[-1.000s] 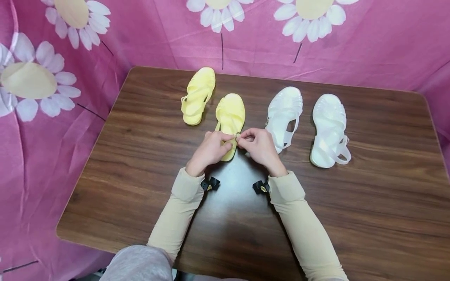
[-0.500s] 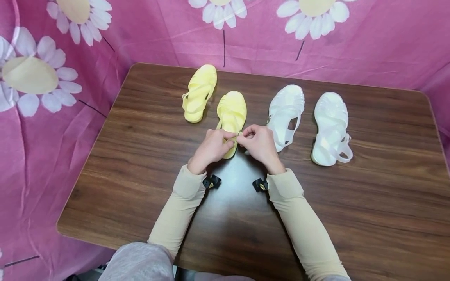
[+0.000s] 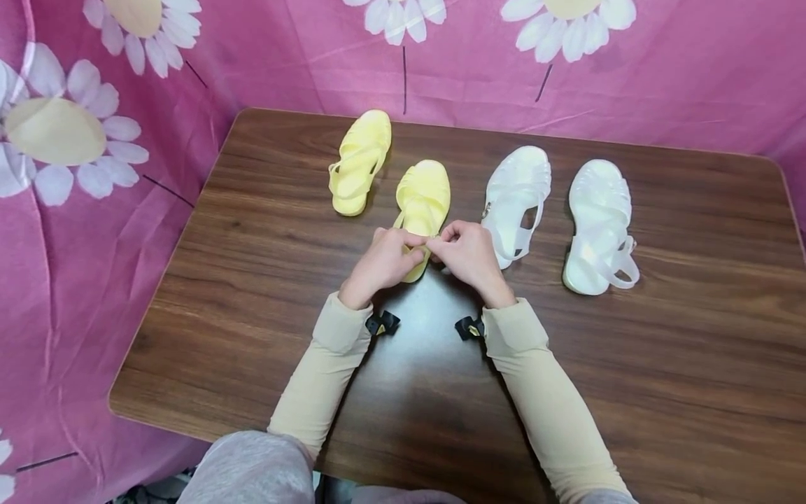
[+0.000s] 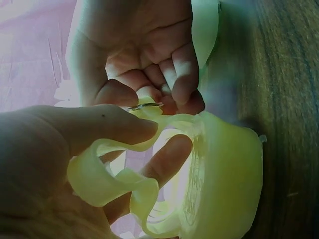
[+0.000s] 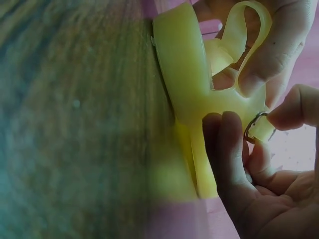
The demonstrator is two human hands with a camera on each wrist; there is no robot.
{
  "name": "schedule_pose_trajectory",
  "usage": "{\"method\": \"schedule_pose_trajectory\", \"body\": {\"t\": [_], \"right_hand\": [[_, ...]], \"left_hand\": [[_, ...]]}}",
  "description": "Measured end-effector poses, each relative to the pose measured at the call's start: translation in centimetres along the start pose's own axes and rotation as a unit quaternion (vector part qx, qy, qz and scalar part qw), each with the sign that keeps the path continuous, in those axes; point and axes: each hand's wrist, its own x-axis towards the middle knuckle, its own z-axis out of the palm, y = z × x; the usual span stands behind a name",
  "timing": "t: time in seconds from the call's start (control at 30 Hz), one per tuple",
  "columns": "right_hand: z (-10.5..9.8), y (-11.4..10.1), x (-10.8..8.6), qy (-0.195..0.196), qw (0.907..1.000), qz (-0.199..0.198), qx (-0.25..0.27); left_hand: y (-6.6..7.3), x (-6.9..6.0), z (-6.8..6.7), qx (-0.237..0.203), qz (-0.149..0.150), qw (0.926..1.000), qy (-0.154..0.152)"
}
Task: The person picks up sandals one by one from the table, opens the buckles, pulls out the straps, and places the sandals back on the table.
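Note:
The right-hand yellow sandal (image 3: pixel 424 203) stands on the table, its heel toward the person. In the left wrist view, my left hand (image 4: pixel 75 154) has thumb and fingers around its looped yellow strap (image 4: pixel 94 174). My right hand (image 5: pixel 279 169) pinches the strap end beside a small metal buckle (image 5: pixel 255 127) at the sandal's side. From the head view, my left hand (image 3: pixel 387 260) lies over the heel part and my right hand (image 3: pixel 469 253) meets it from the right, both covering the buckle.
Another yellow sandal (image 3: pixel 360 161) lies farther back on the left. Two white sandals, one (image 3: pixel 516 199) near my right hand and one (image 3: pixel 599 224) farther right, rest on the brown wooden table (image 3: pixel 252 280). Pink flowered cloth (image 3: pixel 466 84) hangs behind and at the left.
The head view has shifted slightly. The fingers of my right hand have closed in over the buckle, which showed between the hands before. The sandals keep their places.

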Motion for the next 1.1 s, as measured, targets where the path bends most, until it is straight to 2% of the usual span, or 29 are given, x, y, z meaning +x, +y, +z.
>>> {"method": "schedule_pose_trajectory", "body": {"t": [0.37,0.67,0.87,1.1], "right_hand": [[-0.29,-0.24,0.12,-0.032,0.9991,0.02,-0.017],[-0.23,-0.07,0.11,-0.058,0.9962,0.04,0.052],[-0.39,-0.13,-0.12,-0.047,0.9963,-0.002,0.072],[-0.41,-0.18,-0.36,-0.045,0.9929,-0.045,0.1]], "left_hand": [[0.35,-0.05,0.01,0.0,-0.005,1.0,-0.005],[0.37,-0.01,-0.06,-0.014,-0.002,0.9998,0.01],[0.43,-0.11,-0.09,-0.01,-0.021,0.9993,0.029],[0.31,-0.23,-0.07,0.016,-0.035,0.999,0.023]]}}
